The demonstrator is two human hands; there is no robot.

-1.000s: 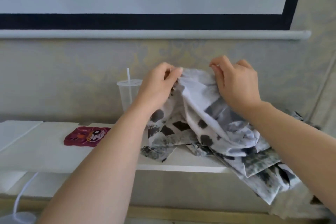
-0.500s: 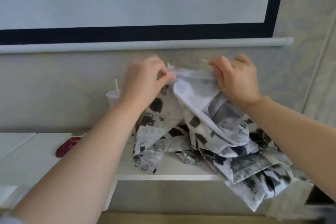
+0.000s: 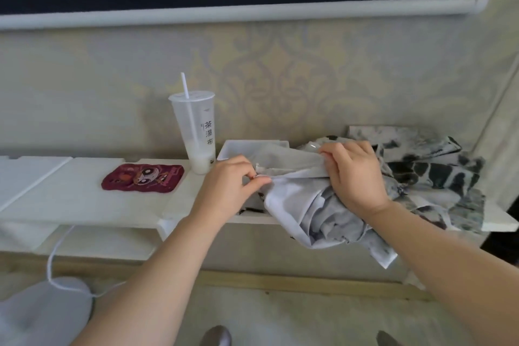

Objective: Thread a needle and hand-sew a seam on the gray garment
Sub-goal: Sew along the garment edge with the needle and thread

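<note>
Both hands are on the gray garment (image 3: 297,199), bunched at the shelf (image 3: 84,205) edge right of the cup (image 3: 196,132). The left hand (image 3: 227,188) pinches a fold at the seam edge — fingertips closed tight; no needle is clearly visible. The right hand (image 3: 354,174) curls shut over the upper hem, stretching it. Looks like mid-seam handling — next comes steadying the cloth and placing a stitch.

The right hand (image 3: 355,174) covers part of the garment (image 3: 297,199), whose far folds hide the bench (image 3: 84,199) beneath. No needle or thread can be made out at the left hand (image 3: 227,188). The tray (image 3: 238,147) is half hidden.
</note>
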